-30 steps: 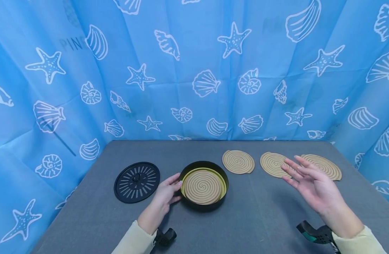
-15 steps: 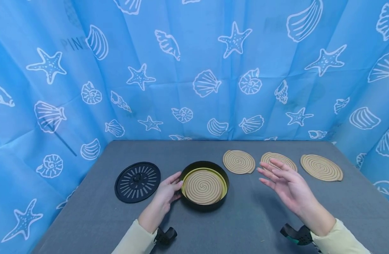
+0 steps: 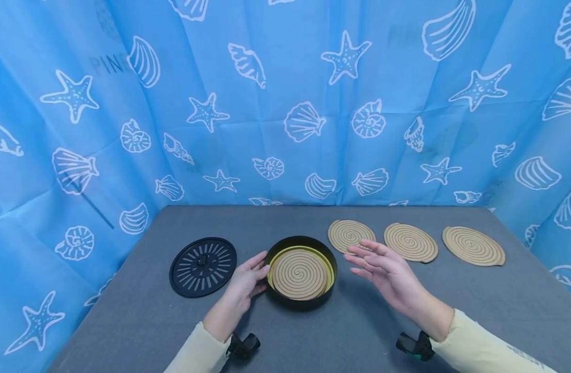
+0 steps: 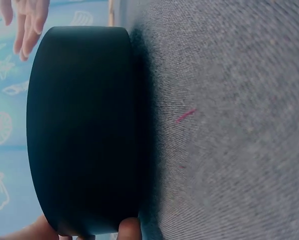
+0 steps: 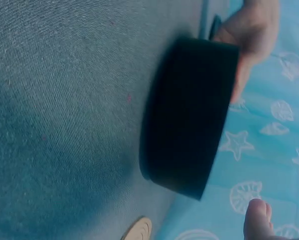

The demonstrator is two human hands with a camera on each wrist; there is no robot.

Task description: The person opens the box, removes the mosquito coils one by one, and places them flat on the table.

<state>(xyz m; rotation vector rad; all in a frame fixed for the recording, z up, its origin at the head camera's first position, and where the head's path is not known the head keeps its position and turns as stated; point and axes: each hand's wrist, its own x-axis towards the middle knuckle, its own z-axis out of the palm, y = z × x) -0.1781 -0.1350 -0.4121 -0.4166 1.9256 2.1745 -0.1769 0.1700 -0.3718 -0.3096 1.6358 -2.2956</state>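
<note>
My left hand (image 3: 243,282) holds the left side of a round black mosquito coil tin (image 3: 301,306), with its thumb at the rim. Inside the tin shows a yellow inner surface (image 3: 332,264). A beige mosquito coil (image 3: 299,274) lies in it. My right hand (image 3: 390,274) hovers right of the tin, empty, fingers extended and slightly bent toward it. The left wrist view shows the tin's dark side wall (image 4: 84,130) with fingertips (image 4: 129,229) low against it. In the right wrist view, the tin (image 5: 192,115) is apart from my right fingertips (image 5: 258,217).
A black slotted lid (image 3: 203,267) with a small raised loop lies left of the tin. Three more mosquito coils lie in a row at the back right: a near one (image 3: 348,233), a middle one (image 3: 411,242) and a far one (image 3: 473,246). A blue shell-print curtain (image 3: 266,103) hangs behind the grey table (image 3: 141,321).
My right hand has moved left, from before the right-hand coils to beside the tin, still empty. My left hand stays on the tin; the tin, lid and coils have not moved.
</note>
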